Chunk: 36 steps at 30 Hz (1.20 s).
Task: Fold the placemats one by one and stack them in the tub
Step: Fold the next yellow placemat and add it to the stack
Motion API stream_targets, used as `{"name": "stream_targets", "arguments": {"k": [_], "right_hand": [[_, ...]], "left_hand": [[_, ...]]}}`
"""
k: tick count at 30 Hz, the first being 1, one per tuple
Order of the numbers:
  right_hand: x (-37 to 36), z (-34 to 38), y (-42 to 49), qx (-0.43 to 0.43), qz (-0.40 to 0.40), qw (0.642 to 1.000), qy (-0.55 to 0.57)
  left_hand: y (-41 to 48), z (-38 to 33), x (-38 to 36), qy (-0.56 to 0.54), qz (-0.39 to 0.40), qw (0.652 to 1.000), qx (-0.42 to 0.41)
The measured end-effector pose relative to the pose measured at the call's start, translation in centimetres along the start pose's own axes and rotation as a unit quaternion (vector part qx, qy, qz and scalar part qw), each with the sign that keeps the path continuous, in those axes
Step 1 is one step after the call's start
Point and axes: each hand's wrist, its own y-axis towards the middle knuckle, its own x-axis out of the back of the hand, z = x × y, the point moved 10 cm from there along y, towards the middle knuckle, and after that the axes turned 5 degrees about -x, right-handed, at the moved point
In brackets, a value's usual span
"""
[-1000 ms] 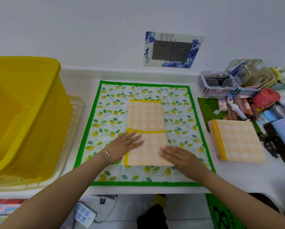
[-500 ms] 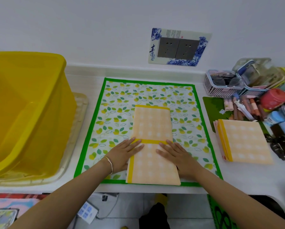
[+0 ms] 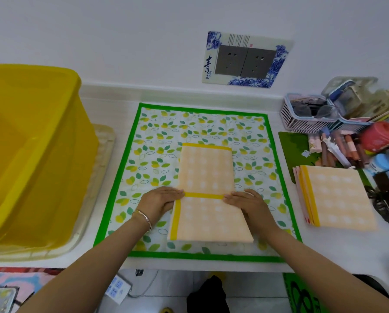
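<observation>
Head view: white counter under leaf-print mat, white wall behind.

Centre of the frame, the large mat lies flat on the tabletop, and the folded placemat lies on top of it, lower middle. My left hand is at its left edge, my right hand at its right edge, both on the mat. Far left, the tub stands on a tray. Right of the mat, a stack of placemats; behind it, upper right, a basket amid clutter. Wall sockets sit above.
</observation>
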Motion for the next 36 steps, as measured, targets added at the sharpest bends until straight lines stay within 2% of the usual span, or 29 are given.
{"name": "stream_targets", "arguments": {"k": [2, 4, 6, 8, 13, 18, 23, 26, 29, 31, 33, 34, 36], "right_hand": [[0.7, -0.6, 0.3, -0.031, -0.031, 0.999, 0.017], [0.7, -2.5, 0.3, -0.120, -0.038, 0.989, 0.079], [0.4, -4.5, 0.1, -0.244, -0.041, 0.955, 0.165], [0.4, -4.9, 0.3, -0.311, -0.050, 0.929, 0.195], [0.4, -4.9, 0.7, -0.365, -0.080, 0.907, 0.195], [0.1, -5.4, 1.1, -0.437, -0.072, 0.879, 0.175], [-0.1, -5.6, 1.5, -0.460, -0.039, 0.873, 0.158], [0.1, -5.3, 1.6, -0.462, -0.049, 0.873, 0.148], [0.0, -5.2, 1.5, -0.461, -0.063, 0.875, 0.135], [-0.1, -5.2, 1.4, -0.465, -0.074, 0.871, 0.139], [0.1, -5.1, 1.3, -0.463, -0.096, 0.869, 0.144], [0.4, -4.8, 1.4, -0.451, -0.109, 0.876, 0.129], [0.8, -3.1, 2.5, -0.383, -0.121, 0.913, 0.074]], "left_hand": [[-0.2, 1.2, 0.3, -0.025, -0.024, 0.997, 0.075], [-0.5, 2.6, 0.3, -0.057, -0.038, 0.983, 0.173], [-0.3, 3.1, 0.4, -0.081, -0.054, 0.968, 0.231], [0.0, 3.2, 1.0, -0.090, -0.085, 0.959, 0.255], [0.2, 4.9, 0.9, -0.126, -0.093, 0.923, 0.351], [0.8, 5.2, 0.4, -0.112, -0.053, 0.916, 0.382], [1.8, 4.8, -0.1, -0.082, -0.011, 0.922, 0.379], [3.8, 3.5, -0.1, -0.023, -0.006, 0.950, 0.310], [6.0, 1.7, -2.2, 0.057, 0.067, 0.976, 0.199], [6.2, 1.4, -4.1, 0.087, 0.129, 0.971, 0.179], [5.7, 1.7, -5.4, 0.106, 0.155, 0.965, 0.184], [5.5, 1.7, -5.8, 0.120, 0.160, 0.963, 0.180], [5.3, 2.0, -6.4, 0.142, 0.164, 0.960, 0.176]]}}
